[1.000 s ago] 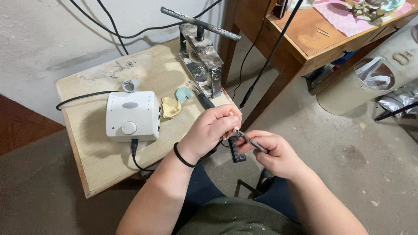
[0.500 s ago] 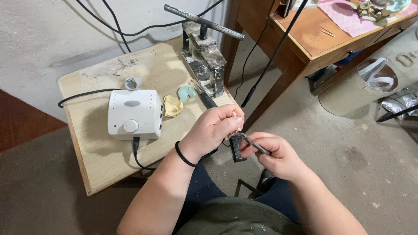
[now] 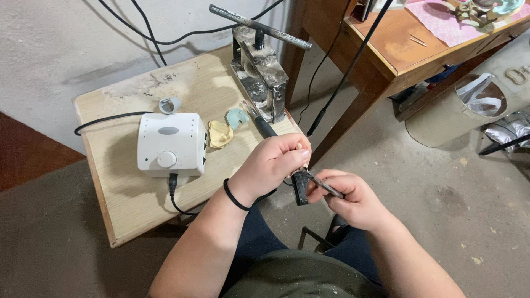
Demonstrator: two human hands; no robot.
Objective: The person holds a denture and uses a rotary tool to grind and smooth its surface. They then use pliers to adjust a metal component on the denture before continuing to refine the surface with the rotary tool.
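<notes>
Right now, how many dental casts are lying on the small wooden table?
2. A yellow cast lies just right of the white control box; a pale green cast sits beside it, nearer the metal press. Others may be hidden behind the hands.

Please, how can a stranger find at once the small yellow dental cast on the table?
Find the wooden table with the white control box. The yellow cast lies just right of that box. Its neighbour, the green cast, is paler and nearer the metal press.

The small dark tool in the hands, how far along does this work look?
Laid aside: a yellow cast and a teal cast on the table. In hand: left hand and right hand both grip the dark tool. Left untouched: the white control box.
</notes>
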